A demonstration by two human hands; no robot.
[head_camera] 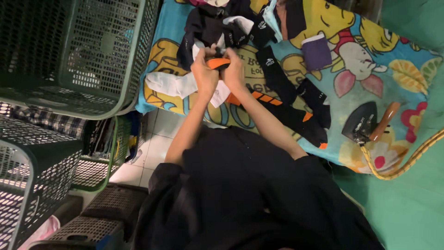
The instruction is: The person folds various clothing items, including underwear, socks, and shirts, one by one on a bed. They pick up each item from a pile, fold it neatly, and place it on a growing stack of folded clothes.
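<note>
While both hands (219, 74) pinch, orange-black sock (218, 63) between

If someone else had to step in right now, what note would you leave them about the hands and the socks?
Left hand and right hand: both closed on the black-and-orange sock, held just above the cartoon blanket.
Nearby: a white sock lies left of the hands, long black-and-orange socks to the right, a dark clothes pile beyond.
A clothes iron rests on the blanket, far right.
Done: this sock looks partly bundled.
Left: the loose socks still lie unrolled.
</note>
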